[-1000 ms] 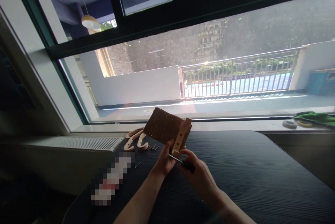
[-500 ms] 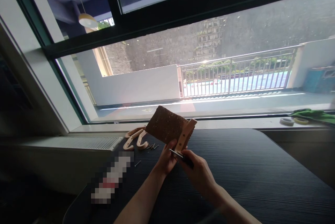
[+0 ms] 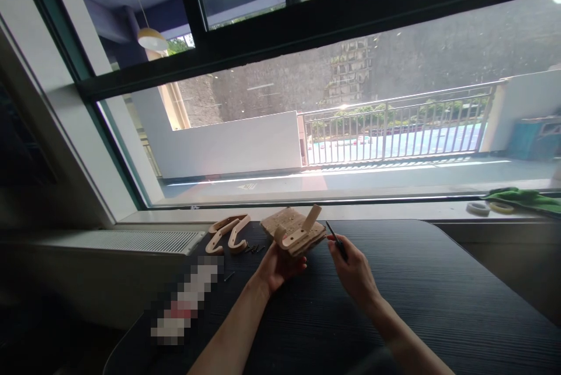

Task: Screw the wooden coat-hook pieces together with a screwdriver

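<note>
Over dark table by the window: left hand grips wooden board from below, long axis left-right, hook up; right hand clamps screwdriver, tip away.

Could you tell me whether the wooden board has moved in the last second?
Yes. The wooden board has tipped flat and dropped level with the loose hooks.

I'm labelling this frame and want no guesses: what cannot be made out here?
Head view:
slim dark tool in right hand: tip too small.
wooden board underside: hidden by itself and left hand.
long item at lower left: pixelated.
screws: too small to count.
</note>
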